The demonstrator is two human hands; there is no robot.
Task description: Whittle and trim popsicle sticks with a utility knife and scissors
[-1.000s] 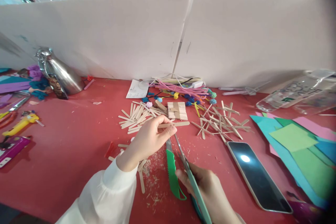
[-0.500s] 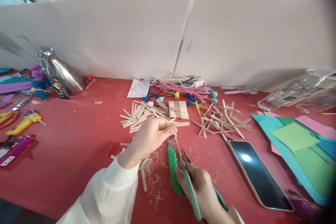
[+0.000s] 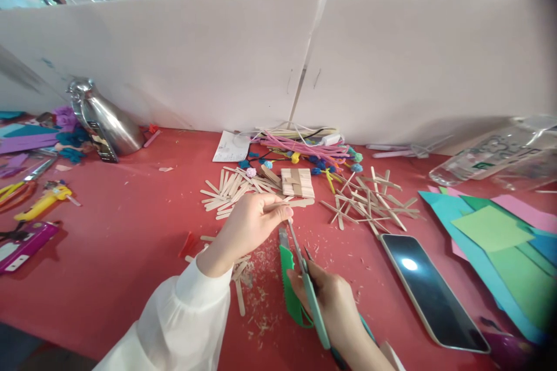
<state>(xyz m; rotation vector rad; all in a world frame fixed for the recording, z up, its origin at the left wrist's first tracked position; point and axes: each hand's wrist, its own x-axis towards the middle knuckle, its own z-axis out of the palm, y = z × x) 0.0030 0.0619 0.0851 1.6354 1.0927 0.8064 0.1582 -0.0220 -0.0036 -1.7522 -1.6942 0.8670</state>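
Observation:
My left hand (image 3: 248, 226) pinches a flat wooden craft stick (image 3: 300, 203) and holds it level over the red table (image 3: 122, 226). My right hand (image 3: 333, 301) grips teal-handled scissors (image 3: 311, 295). Their blades point up toward the stick, with the tip just below my left fingertips. A green utility knife (image 3: 289, 287) lies on the table under the scissors. Wood shavings and short stick pieces (image 3: 255, 278) are scattered below my hands.
A pile of craft sticks (image 3: 230, 188), a glued stick panel (image 3: 297, 182) and thin sticks (image 3: 369, 200) lie behind. Pipe cleaners (image 3: 304, 151), a phone (image 3: 430, 287), coloured paper (image 3: 500, 237), a plastic bottle (image 3: 491, 153), a metal jug (image 3: 107, 122) and a yellow tool (image 3: 41, 202) surround them.
My right hand has drawn the scissors back toward me and slightly left, and the blades have closed in under the stick. My left hand has stayed almost still.

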